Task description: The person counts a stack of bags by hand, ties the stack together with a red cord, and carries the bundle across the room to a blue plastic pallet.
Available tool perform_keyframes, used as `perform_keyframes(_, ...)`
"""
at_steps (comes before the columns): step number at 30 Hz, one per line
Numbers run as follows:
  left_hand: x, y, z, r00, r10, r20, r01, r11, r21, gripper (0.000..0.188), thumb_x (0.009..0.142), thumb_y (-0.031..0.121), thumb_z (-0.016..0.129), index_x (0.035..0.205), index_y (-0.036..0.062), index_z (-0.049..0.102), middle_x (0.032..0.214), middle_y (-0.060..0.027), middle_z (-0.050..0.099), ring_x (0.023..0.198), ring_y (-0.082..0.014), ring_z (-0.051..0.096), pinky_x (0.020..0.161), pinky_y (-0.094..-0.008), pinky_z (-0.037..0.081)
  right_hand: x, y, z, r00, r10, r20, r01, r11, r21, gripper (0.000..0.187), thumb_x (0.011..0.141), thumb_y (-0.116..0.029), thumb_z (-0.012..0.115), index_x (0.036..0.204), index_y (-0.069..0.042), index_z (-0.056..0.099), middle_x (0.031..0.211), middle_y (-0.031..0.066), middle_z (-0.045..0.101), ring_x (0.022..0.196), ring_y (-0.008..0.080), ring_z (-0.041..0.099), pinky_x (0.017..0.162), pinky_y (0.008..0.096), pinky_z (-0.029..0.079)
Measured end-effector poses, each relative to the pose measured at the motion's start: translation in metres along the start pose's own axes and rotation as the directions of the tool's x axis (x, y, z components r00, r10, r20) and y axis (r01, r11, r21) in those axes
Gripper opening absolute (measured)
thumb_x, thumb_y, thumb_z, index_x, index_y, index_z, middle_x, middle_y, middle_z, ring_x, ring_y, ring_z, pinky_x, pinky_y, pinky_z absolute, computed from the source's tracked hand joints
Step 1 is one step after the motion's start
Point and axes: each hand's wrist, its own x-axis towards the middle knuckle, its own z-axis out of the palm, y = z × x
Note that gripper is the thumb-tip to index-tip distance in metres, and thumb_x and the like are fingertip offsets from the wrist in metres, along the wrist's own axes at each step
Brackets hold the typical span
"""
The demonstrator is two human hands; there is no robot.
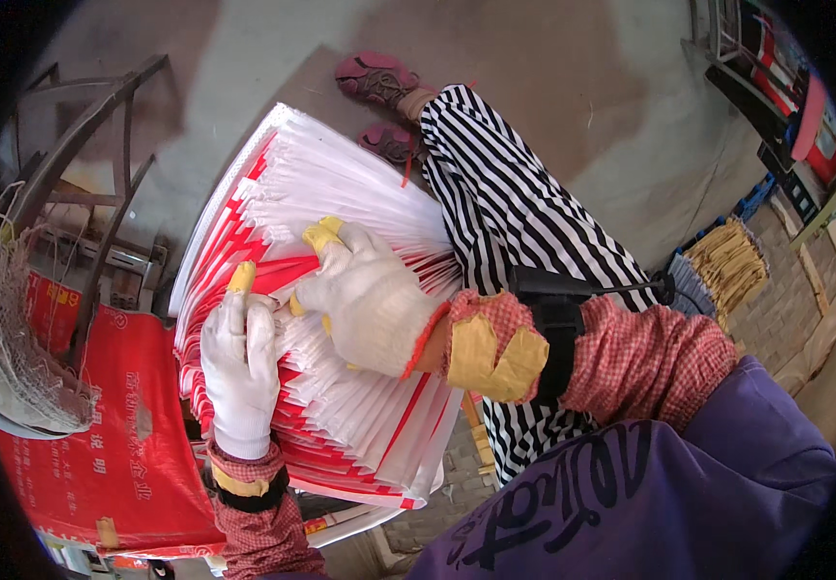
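A thick fanned stack of red and white woven sheets or flat bags spreads before me, its many folded edges facing up. My left hand, in a white glove with a yellow-wrapped fingertip, rests against the stack's left side with one finger stretched up. Over the middle lies my right hand, gloved likewise, with yellow fingertips apart and touching the upper folds. A red fold shows between the two hands. The undersides of the fingers are partly hidden. Both wrists have dark bands over red checked sleeves.
Striped trouser legs border the stack on the right. A metal frame stands at the left above a red printed sheet and a netted bundle. A tan stack sits at the right, below a cluttered rack.
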Motion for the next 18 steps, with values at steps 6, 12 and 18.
perform_keyframes(6,0.015,0.001,-0.002,0.986,-0.165,-0.031,0.156,0.967,-0.201,0.032,0.094,0.011,0.042,0.120,-0.0037,0.053,0.089,-0.0133,0.063,0.077,-0.0201,0.057,0.072,-0.0320,0.045,-0.007,-0.001,-0.002,0.995,0.054,0.078,-0.073,0.961,0.268,0.032,0.072,-0.004,0.055,0.103,-0.007,0.063,0.117,0.0165,0.056,0.113,0.0331,0.049,0.098,0.0362,0.039)
perform_keyframes(12,0.027,-0.015,0.010,0.989,0.039,-0.141,-0.050,0.996,-0.074,0.033,0.095,0.012,0.045,0.124,-0.0029,0.051,0.095,-0.0118,0.064,0.081,-0.0159,0.058,0.076,-0.0269,0.046,-0.006,0.000,-0.007,0.979,0.048,0.196,-0.094,0.968,0.231,0.035,0.072,-0.004,0.055,0.107,-0.005,0.060,0.114,0.0152,0.056,0.104,0.0300,0.056,0.090,0.0352,0.045)
perform_keyframes(18,0.022,-0.012,0.007,0.983,-0.180,-0.019,0.166,0.941,-0.295,0.037,0.097,0.019,0.043,0.127,-0.0027,0.049,0.089,-0.0077,0.062,0.077,-0.0110,0.054,0.074,-0.0247,0.044,0.002,0.006,-0.006,0.962,0.261,0.076,-0.270,0.898,0.346,0.042,0.077,-0.005,0.054,0.119,-0.005,0.052,0.102,0.0150,0.064,0.090,0.0317,0.062,0.078,0.0395,0.049)
